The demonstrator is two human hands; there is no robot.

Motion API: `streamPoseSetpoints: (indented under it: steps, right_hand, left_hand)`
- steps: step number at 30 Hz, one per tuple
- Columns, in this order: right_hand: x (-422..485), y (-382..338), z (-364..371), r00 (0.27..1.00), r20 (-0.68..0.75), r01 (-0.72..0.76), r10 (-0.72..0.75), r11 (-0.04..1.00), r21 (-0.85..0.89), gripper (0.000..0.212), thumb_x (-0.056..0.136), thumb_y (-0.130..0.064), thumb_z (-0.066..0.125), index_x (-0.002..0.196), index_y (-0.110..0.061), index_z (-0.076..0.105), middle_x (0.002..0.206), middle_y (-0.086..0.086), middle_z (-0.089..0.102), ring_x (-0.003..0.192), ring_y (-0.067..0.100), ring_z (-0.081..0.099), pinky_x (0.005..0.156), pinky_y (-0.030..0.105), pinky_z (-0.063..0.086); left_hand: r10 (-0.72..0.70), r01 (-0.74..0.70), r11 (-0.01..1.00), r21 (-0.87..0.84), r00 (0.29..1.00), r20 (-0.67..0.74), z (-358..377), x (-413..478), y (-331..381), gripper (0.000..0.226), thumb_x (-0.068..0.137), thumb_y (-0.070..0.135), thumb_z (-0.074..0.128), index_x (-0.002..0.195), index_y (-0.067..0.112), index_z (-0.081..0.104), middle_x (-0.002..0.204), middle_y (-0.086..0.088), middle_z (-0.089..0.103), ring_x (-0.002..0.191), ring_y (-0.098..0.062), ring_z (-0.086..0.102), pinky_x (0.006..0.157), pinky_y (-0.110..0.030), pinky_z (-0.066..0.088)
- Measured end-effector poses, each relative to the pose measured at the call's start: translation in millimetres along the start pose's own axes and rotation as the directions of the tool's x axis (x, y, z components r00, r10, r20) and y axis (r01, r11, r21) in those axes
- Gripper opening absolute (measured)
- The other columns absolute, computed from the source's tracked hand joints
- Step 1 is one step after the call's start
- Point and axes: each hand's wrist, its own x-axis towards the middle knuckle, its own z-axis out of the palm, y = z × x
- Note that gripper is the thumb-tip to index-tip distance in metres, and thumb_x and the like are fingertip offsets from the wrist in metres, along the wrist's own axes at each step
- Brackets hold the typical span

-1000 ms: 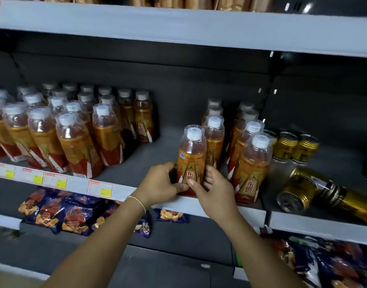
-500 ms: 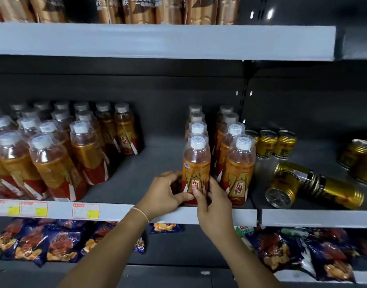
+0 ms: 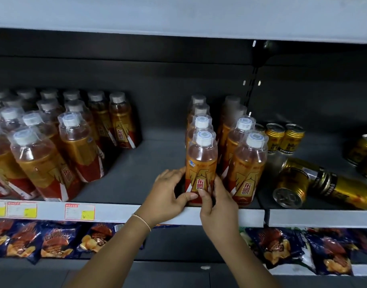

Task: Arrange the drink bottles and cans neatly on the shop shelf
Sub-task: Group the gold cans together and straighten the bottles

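The clear plastic bottle of amber drink with a white cap and orange-gold label [image 3: 201, 163] stands upright at the front edge of the grey metal shop shelf [image 3: 230, 215], its label facing out. The left hand [image 3: 170, 196] grasps its lower part from the left side and the right hand [image 3: 217, 206] grasps it from the right, thumbs on the front of the label. It is the first of a row of four. Just beside it on the right stands a second row of the same bottles [image 3: 249, 163], also about four, the back ones dim.

The shelf has a dark back panel [image 3: 157, 80] and a pale upper shelf [image 3: 178, 15] above. At the left is a big group of the same bottles [image 3: 43, 163], too many and too hidden to count surely. On the right, three golden cans [image 3: 275, 135] stand behind, at least two golden cans [image 3: 292, 183] lie on their sides, and more stand at the right edge. Three white and yellow price tags [image 3: 79, 212] are on the shelf edge. Below lie blue snack bags [image 3: 53, 240].

Compared with half a second before, both hands hold the bottle in the same place; only the view is nearer and lower.
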Motion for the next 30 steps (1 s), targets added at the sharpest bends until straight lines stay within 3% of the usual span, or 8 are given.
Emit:
streamPoseSetpoints:
  steps: [2,6,13,18,22,25,27,30]
  right_hand:
    - [0,1,0,1.000,0.006,0.004,-0.004,1.000,-0.003,0.051,0.097,-0.022,0.061,0.145,-0.009,0.048,0.126,0.012,0.065,0.104,-0.002,0.054,0.085,-0.006,0.029]
    - [0,0,-2,1.000,0.028,-0.001,0.001,1.000,0.012,0.054,0.097,-0.026,0.060,0.147,-0.013,0.046,0.130,0.009,0.063,0.114,0.013,0.063,0.096,0.018,0.045]
    - [0,-2,-4,0.999,0.049,0.016,-0.017,1.000,0.017,0.054,0.099,-0.027,0.057,0.149,-0.013,0.043,0.133,0.008,0.062,0.121,0.017,0.060,0.103,0.032,0.048]
    - [-1,-2,-5,0.998,0.052,0.028,-0.031,0.998,0.052,0.055,0.099,-0.025,0.057,0.150,-0.015,0.040,0.134,0.007,0.060,0.119,0.014,0.060,0.103,0.030,0.048]
    - [-8,-5,-3,0.999,0.006,0.044,-0.045,0.989,0.140,0.057,0.097,-0.018,0.059,0.151,-0.017,0.039,0.142,0.007,0.053,0.126,0.008,0.053,0.103,0.012,0.038]
    - [-10,-21,-6,0.957,-0.217,0.225,-0.194,0.966,0.127,0.058,0.093,-0.007,0.063,0.146,-0.006,0.041,0.150,0.013,0.042,0.139,0.024,0.043,0.109,0.011,0.032]
    - [-7,-36,-11,0.850,-0.351,0.434,-0.392,0.900,0.045,0.052,0.089,-0.005,0.062,0.137,0.004,0.047,0.145,0.019,0.045,0.137,0.026,0.042,0.113,0.022,0.033]
    - [3,-62,-10,0.740,-0.393,0.607,-0.547,0.793,0.039,0.043,0.087,-0.004,0.058,0.127,0.009,0.055,0.135,0.021,0.053,0.131,0.028,0.049,0.111,0.037,0.039]
  left_hand:
    - [0.001,-0.001,1.000,0.008,1.000,0.001,1,0,-1,0.068,0.082,0.052,0.065,0.138,0.017,0.052,0.119,0.005,0.062,0.104,-0.013,0.050,0.100,-0.040,0.041]
    - [-0.005,0.004,1.000,0.009,1.000,0.016,1,0,-2,0.068,0.083,0.053,0.063,0.140,0.019,0.050,0.121,0.006,0.061,0.108,-0.011,0.049,0.100,-0.041,0.041]
    - [-0.010,0.010,1.000,0.001,1.000,-0.008,-1,-1,0,0.071,0.080,0.055,0.065,0.140,0.019,0.051,0.122,0.006,0.063,0.106,-0.013,0.049,0.100,-0.041,0.042]
    - [-0.026,0.025,0.999,-0.038,0.999,-0.040,-2,-2,3,0.069,0.079,0.048,0.075,0.138,0.020,0.053,0.120,0.005,0.064,0.107,-0.012,0.050,0.100,-0.035,0.041]
    - [-0.072,0.068,0.992,-0.109,0.997,-0.033,-6,-1,8,0.069,0.077,0.041,0.080,0.138,0.021,0.055,0.122,0.006,0.064,0.112,-0.007,0.050,0.102,-0.022,0.039]
    - [-0.079,0.082,0.983,-0.164,0.997,0.022,-14,0,9,0.062,0.081,0.038,0.078,0.137,0.021,0.056,0.122,0.008,0.065,0.116,-0.007,0.054,0.103,-0.023,0.040]
    - [-0.074,0.074,0.983,-0.166,0.997,0.005,-24,1,8,0.055,0.086,0.035,0.073,0.136,0.021,0.057,0.118,0.009,0.067,0.112,-0.006,0.057,0.101,-0.021,0.042]
    - [-0.114,0.099,0.983,-0.156,0.989,-0.093,-49,5,3,0.047,0.091,0.030,0.068,0.135,0.015,0.057,0.115,0.003,0.069,0.106,-0.006,0.061,0.095,-0.012,0.042]
